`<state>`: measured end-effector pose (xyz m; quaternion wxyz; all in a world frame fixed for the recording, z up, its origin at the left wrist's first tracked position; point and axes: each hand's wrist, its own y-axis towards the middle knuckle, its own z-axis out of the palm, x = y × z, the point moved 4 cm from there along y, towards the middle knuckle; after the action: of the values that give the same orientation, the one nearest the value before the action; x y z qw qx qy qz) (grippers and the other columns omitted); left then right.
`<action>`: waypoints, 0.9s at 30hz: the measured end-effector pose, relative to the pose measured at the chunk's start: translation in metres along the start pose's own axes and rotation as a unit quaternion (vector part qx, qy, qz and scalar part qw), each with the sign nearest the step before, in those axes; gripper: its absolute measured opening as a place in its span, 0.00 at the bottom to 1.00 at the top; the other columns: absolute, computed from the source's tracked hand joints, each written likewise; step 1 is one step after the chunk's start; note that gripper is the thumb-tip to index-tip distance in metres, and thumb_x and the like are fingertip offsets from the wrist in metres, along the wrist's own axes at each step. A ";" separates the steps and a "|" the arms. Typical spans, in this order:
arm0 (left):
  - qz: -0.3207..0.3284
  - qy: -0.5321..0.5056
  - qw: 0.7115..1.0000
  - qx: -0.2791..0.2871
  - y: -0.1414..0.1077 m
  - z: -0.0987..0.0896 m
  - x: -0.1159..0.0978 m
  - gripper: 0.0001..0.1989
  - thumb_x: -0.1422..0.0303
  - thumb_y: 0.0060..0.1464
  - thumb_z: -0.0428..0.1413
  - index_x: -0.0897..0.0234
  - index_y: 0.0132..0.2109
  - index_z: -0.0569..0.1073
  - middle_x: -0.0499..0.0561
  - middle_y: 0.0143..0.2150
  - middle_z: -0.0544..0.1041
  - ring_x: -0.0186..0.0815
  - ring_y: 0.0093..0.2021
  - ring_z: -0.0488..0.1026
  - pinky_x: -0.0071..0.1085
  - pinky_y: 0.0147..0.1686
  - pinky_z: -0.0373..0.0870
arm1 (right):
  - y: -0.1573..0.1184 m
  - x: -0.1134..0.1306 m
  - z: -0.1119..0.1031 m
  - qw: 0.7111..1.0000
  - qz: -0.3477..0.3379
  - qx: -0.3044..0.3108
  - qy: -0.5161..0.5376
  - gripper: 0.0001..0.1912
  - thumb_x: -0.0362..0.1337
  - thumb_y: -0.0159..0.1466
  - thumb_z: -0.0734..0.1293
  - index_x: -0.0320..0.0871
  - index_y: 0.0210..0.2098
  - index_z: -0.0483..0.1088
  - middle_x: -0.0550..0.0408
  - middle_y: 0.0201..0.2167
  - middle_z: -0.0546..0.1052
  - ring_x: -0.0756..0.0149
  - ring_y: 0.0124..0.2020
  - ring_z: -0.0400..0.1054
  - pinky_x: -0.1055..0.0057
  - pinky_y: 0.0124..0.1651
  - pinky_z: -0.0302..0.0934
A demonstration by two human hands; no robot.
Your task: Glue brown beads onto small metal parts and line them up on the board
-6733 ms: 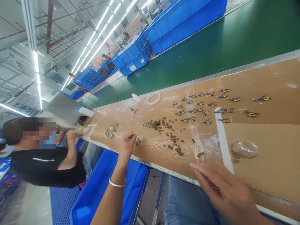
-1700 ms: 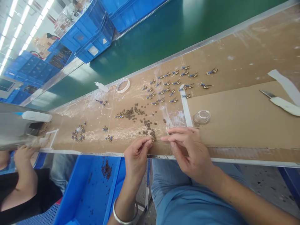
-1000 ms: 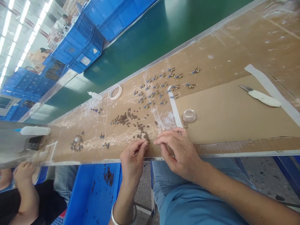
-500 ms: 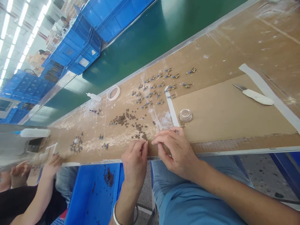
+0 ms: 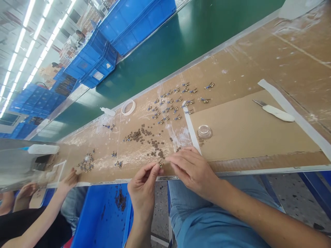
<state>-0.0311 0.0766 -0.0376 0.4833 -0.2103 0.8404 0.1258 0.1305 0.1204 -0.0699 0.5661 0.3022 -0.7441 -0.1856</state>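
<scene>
My left hand [image 5: 144,182] pinches a small figurine [image 5: 160,164] between thumb and fingertips at the table's front edge. Close beside it on the right, my right hand [image 5: 192,167] has its fingers bent together near the figurine; whatever its fingertips hold is too small to make out. Small brown round pieces [image 5: 137,135] lie scattered on the cardboard just beyond my hands. Farther back, several blue and tan figurines [image 5: 178,100] lie in loose rows. A small clear round dish [image 5: 204,132] stands to the right of my right hand.
A white-handled knife [image 5: 278,112] lies at the right. Behind the pieces are a tape roll [image 5: 128,107] and a white bottle [image 5: 108,111]. A blue bin [image 5: 103,217] sits below the table edge. At the left, another person's hand [image 5: 70,179] is near more figurines [image 5: 86,163].
My left hand has turned and opened out somewhat, so the figurine in its fingertips now shows. My right hand stays close beside it. The camera view has shifted slightly.
</scene>
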 end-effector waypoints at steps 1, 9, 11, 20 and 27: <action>0.005 -0.008 1.000 -0.009 -0.005 -0.001 -0.004 0.06 0.66 0.50 0.65 0.63 0.36 0.82 0.47 0.27 0.82 0.34 0.28 0.79 0.28 0.32 0.80 | 0.000 0.000 0.001 1.000 -0.007 0.009 0.008 0.08 0.29 0.71 0.60 0.41 0.46 0.69 0.53 0.39 0.79 0.66 0.40 0.72 0.64 0.47 0.60; 0.176 0.048 0.983 -0.002 -0.032 -0.007 -0.031 0.09 0.75 0.54 0.62 0.56 0.41 0.81 0.45 0.35 0.82 0.31 0.34 0.79 0.25 0.35 0.79 | -0.001 0.010 -0.002 0.994 0.001 0.023 0.107 0.05 0.32 0.70 0.63 0.42 0.43 0.72 0.55 0.37 0.79 0.70 0.38 0.73 0.71 0.43 0.67; 0.214 0.072 0.974 -0.002 -0.036 -0.009 -0.033 0.12 0.77 0.54 0.62 0.55 0.42 0.80 0.44 0.37 0.82 0.31 0.36 0.79 0.24 0.38 0.78 | -0.001 0.013 -0.004 0.993 0.008 0.026 0.118 0.05 0.32 0.70 0.64 0.43 0.43 0.72 0.56 0.36 0.79 0.70 0.38 0.73 0.72 0.42 0.67; 0.340 0.153 0.928 0.018 -0.048 -0.011 -0.043 0.15 0.81 0.55 0.60 0.60 0.47 0.78 0.47 0.41 0.81 0.31 0.38 0.79 0.25 0.42 0.77 | -0.001 0.018 -0.011 0.987 -0.003 0.027 0.155 0.07 0.30 0.69 0.64 0.43 0.44 0.72 0.56 0.35 0.79 0.71 0.36 0.73 0.74 0.40 0.69; 0.340 0.141 0.930 0.010 -0.049 -0.012 -0.046 0.16 0.82 0.53 0.60 0.59 0.45 0.78 0.47 0.38 0.81 0.32 0.35 0.79 0.26 0.38 0.78 | -0.001 0.021 -0.017 0.988 -0.049 0.041 0.141 0.10 0.27 0.68 0.63 0.42 0.47 0.71 0.52 0.36 0.79 0.68 0.37 0.73 0.68 0.40 0.68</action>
<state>0.0041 0.0389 0.0075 0.2900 0.0768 0.9225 0.2431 0.1428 0.1073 -0.0502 0.6427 0.3839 -0.6485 -0.1381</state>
